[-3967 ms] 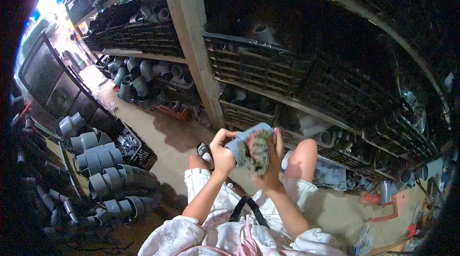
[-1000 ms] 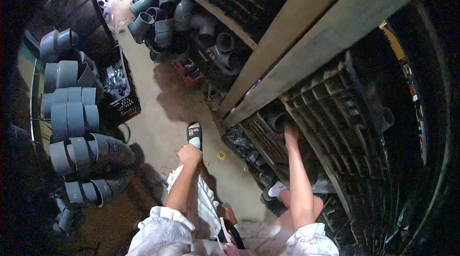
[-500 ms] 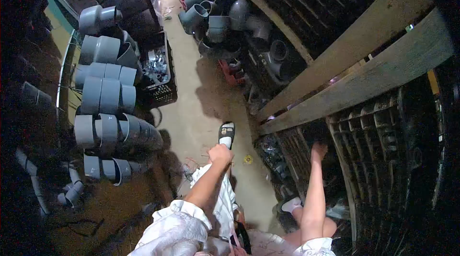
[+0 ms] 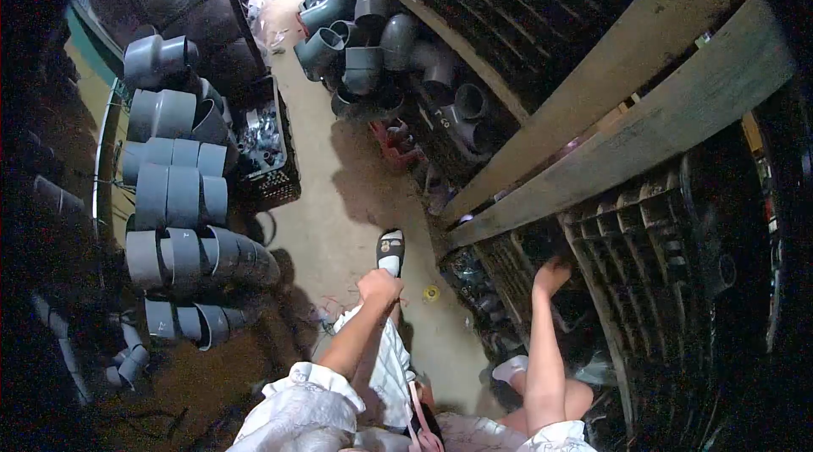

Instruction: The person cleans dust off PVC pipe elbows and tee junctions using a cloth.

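Observation:
My left hand [image 4: 379,285] rests on my bent knee above the sandalled foot [image 4: 390,250]. Its fingers are curled in, and nothing shows in them. At the right, my right hand [image 4: 552,277] reaches to the dark opening of a black slatted plastic crate [image 4: 631,266]. Shadow covers its fingertips, so whether they hold anything is hidden. Small dark fittings [image 4: 474,278], hard to make out, lie in the crate to the left of that hand.
Grey pipe fittings [image 4: 169,190] are stacked on the left, beside a black crate [image 4: 278,185] of small parts. More grey elbows [image 4: 364,67] pile up along the aisle. Wooden planks [image 4: 627,122] slant across the right. A yellow roll [image 4: 431,294] lies on the floor [image 4: 313,147].
The view has shifted slightly, moving the surroundings left and mostly down. My right hand has turned a little at the crate opening. My left hand stays on the knee.

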The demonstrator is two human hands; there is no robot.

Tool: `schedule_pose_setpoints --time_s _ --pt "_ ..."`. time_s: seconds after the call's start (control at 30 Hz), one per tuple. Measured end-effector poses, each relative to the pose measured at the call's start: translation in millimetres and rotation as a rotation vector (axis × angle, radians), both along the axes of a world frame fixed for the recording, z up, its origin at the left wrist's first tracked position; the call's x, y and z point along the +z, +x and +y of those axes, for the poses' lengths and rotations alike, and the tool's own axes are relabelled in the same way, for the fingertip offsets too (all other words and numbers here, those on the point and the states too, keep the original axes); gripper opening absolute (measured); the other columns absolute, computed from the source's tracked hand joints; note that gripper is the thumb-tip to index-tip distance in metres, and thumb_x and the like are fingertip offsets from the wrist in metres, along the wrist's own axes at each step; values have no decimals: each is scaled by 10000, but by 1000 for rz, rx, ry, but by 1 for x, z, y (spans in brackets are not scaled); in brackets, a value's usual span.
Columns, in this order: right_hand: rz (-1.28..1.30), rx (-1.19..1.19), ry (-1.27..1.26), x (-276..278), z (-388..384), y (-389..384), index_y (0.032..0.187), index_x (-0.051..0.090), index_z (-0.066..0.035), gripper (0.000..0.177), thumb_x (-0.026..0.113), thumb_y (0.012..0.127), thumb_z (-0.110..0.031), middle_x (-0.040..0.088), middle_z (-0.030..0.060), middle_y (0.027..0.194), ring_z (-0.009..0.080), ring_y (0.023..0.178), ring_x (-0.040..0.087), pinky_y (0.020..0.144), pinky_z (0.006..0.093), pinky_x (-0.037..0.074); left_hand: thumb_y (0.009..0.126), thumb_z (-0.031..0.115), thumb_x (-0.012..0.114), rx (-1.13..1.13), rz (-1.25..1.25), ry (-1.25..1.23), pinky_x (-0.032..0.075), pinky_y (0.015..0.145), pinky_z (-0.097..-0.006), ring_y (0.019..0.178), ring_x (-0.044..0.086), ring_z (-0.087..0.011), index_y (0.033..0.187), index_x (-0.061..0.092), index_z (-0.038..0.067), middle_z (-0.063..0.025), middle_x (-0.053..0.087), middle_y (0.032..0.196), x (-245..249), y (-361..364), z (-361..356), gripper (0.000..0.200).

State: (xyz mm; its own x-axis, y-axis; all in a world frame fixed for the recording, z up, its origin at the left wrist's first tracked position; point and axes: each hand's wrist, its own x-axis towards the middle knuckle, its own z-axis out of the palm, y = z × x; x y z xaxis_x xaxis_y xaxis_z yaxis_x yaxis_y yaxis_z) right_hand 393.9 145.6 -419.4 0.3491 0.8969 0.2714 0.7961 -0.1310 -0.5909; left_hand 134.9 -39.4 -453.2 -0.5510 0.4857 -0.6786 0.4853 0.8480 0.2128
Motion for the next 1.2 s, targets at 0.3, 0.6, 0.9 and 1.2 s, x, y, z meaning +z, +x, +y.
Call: schedule_pose_setpoints --time_s 0.3,0.6,0.9,1.2 --pt "48 73 -43 20 -6 -15 862 492 136 362 386 847 -209 506 301 853 396 817 501 667 439 398 674 365 482 -104 14 17 445 746 -358 842 573 -295 868 612 26 -167 589 891 3 3 1 411" --pt "-117 77 -189 -4 1 -5 925 522 74 310 399 847 -200 537 235 912 356 845 518 682 410 439 713 153 575 19 114 1245 372 811 -356 939 467 -302 995 497 25 -144 498 988 28 -20 75 319" --pt "-42 99 -305 57 -12 -31 994 503 94 345 404 839 -198 508 273 969 376 883 501 738 430 414 522 309 723 -83 274 1107 376 834 -378 981 441 -329 1154 375 68 -170 442 1082 122 -80 287 761" --pt "-34 53 -371 58 -14 -33 1053 454 92 365 405 841 -201 481 257 1036 365 928 480 779 427 395 480 223 774 21 11 1410 423 779 -321 908 521 -235 1092 438 35 -145 544 976 132 -94 233 723"
